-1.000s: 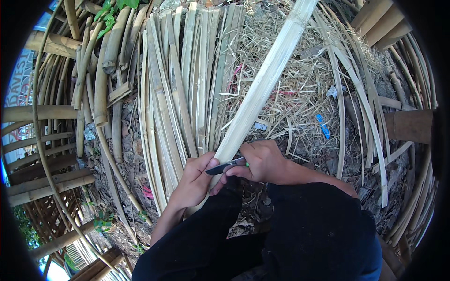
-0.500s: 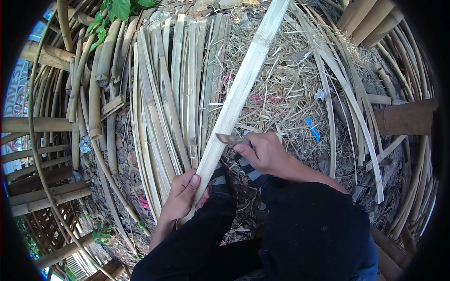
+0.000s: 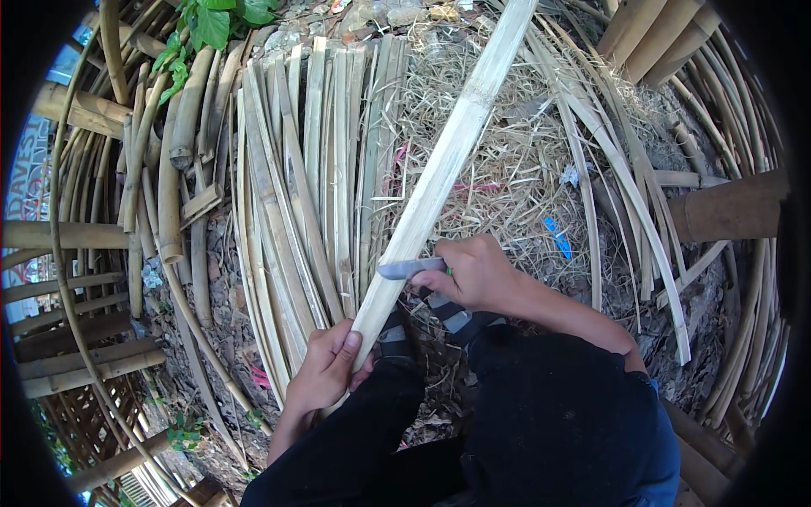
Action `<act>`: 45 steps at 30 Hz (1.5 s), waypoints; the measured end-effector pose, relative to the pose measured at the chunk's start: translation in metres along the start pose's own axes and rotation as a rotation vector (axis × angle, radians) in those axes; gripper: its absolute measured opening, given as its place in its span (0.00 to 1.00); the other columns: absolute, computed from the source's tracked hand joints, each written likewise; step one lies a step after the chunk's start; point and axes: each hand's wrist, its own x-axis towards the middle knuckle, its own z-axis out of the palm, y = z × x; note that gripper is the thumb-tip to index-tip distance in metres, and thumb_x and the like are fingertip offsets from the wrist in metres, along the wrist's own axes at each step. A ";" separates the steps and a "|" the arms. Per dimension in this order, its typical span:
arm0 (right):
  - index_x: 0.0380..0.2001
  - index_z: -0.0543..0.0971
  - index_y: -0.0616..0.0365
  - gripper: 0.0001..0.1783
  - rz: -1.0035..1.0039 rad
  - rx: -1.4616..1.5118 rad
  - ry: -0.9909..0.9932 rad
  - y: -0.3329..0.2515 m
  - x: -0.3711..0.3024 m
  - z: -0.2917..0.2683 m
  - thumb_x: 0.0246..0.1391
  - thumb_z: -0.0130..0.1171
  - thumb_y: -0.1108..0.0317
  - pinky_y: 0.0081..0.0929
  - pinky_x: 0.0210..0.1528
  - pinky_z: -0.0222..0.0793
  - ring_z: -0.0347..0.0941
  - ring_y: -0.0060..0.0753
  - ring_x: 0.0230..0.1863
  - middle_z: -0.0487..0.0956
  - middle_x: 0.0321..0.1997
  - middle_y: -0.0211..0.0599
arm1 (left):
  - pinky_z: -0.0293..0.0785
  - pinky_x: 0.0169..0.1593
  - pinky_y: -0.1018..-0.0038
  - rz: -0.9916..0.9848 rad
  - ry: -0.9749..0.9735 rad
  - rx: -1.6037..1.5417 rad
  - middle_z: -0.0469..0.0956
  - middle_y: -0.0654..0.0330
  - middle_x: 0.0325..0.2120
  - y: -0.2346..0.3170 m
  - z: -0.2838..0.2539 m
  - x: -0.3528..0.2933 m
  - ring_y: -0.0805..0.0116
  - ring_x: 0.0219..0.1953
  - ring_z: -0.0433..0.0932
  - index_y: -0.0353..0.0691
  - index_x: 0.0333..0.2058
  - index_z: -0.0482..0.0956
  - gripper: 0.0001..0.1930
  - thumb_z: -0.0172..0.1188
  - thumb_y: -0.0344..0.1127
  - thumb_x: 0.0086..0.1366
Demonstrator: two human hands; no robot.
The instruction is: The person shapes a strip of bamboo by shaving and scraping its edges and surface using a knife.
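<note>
A long pale bamboo strip (image 3: 443,169) slants from my lap up to the far edge of the view. Around its near end, my left hand (image 3: 328,359) is closed, thumb on top. My right hand (image 3: 477,275) grips a knife (image 3: 407,269), its handle mostly hidden in the fingers. The blade lies across the strip's face, a little beyond my left hand. My feet in striped sandals (image 3: 452,314) show beneath the strip.
Cut bamboo slats (image 3: 287,186) lie side by side to the left. Curly shavings (image 3: 481,194) cover the ground beyond my hands, with a blue scrap (image 3: 557,239) among them. Long thin strips (image 3: 625,177) bend down on the right, near a thick bamboo pole (image 3: 726,209).
The knife has shifted slightly left and nearer to me along the strip, and its blade has turned flatter. My left hand keeps its hold in nearly the same place.
</note>
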 end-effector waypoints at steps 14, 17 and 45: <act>0.17 0.76 0.67 0.35 0.320 0.210 0.201 0.027 0.025 -0.055 0.64 0.47 0.44 0.33 0.19 0.62 0.68 0.36 0.13 0.68 0.08 0.42 | 0.62 0.18 0.80 -0.020 0.045 -0.210 0.72 0.61 0.17 -0.001 0.003 -0.004 0.77 0.14 0.68 0.31 0.33 0.71 0.21 0.41 0.46 0.75; 0.16 0.76 0.66 0.34 0.072 0.223 0.070 -0.004 0.013 -0.031 0.61 0.51 0.43 0.37 0.19 0.67 0.72 0.44 0.14 0.71 0.10 0.45 | 0.60 0.18 0.79 -0.007 0.054 -0.123 0.70 0.60 0.17 -0.005 0.010 0.001 0.76 0.13 0.65 0.31 0.36 0.70 0.23 0.43 0.49 0.74; 0.16 0.77 0.64 0.36 0.177 -0.318 0.091 0.045 0.019 -0.059 0.58 0.51 0.37 0.41 0.20 0.70 0.75 0.46 0.15 0.73 0.11 0.45 | 0.62 0.18 0.79 -0.031 0.133 0.288 0.69 0.64 0.14 0.004 0.010 -0.007 0.79 0.13 0.67 0.32 0.31 0.68 0.19 0.41 0.42 0.75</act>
